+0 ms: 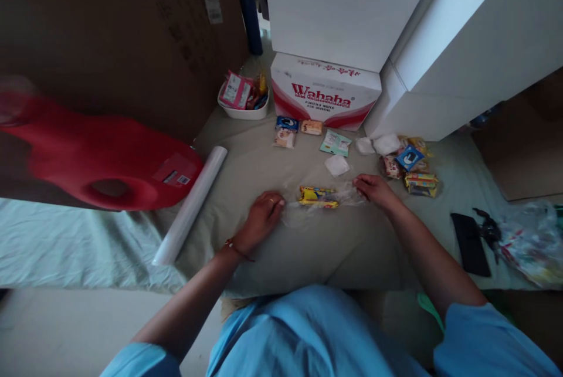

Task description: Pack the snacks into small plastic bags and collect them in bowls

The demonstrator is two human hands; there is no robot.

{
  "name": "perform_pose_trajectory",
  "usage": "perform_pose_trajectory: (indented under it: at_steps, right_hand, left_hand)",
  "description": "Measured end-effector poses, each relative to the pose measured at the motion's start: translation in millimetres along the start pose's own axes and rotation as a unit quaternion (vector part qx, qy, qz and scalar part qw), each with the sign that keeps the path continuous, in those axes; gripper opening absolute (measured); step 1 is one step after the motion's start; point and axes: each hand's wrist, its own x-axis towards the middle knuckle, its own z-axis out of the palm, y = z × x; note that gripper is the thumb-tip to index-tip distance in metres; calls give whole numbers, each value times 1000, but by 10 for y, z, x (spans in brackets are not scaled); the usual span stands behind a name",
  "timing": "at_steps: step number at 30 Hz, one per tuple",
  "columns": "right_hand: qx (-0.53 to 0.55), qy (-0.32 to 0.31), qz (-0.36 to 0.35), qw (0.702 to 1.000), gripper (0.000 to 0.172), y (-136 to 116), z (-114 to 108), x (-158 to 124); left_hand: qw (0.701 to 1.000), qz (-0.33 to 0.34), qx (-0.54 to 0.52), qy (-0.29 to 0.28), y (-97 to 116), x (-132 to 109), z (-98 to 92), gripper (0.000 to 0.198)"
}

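Observation:
A thin sheet of clear plastic film lies on the cloth-covered surface in front of me. Several yellow snack packets rest on the film, side by side, between my hands. My left hand has its fingers curled together at the film's left edge and seems to pinch it. At the opposite end, my right hand pinches the film between thumb and fingers. Just beyond the film lies a small white wrapped piece.
A white roll and a large red jug stand to the left. Behind are a white basket of packets and a Wahaba box. Snack packets, a black phone-like slab and a plastic bag lie right.

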Motion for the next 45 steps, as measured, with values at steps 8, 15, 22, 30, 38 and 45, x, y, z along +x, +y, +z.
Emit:
perform_pose_trajectory:
  at_steps: [8,15,22,30,38,45]
  right_hand:
    - [-101,10,-9,995,43,70,-58,124]
    - [-85,2,19,996,44,115,-86,223]
    - [-243,-1,4,970,32,75,-155,237]
    - [-455,45,-184,870,28,-492,110,629]
    - [-517,-80,-209,826,40,-723,738,1099]
    - [-500,-107,-278,813,25,-875,564,688]
  left_hand:
    - [999,27,12,45,-38,13,-119,34]
    - [982,167,67,-63,114,-110,-34,37]
    - [983,-81,76,147,-34,144,167,19]
    - [939,-81,166,291,208,32,69,27]
    - [982,64,171,-53,616,211,281,55]
    - [981,45,176,-70,636,259,338,50]
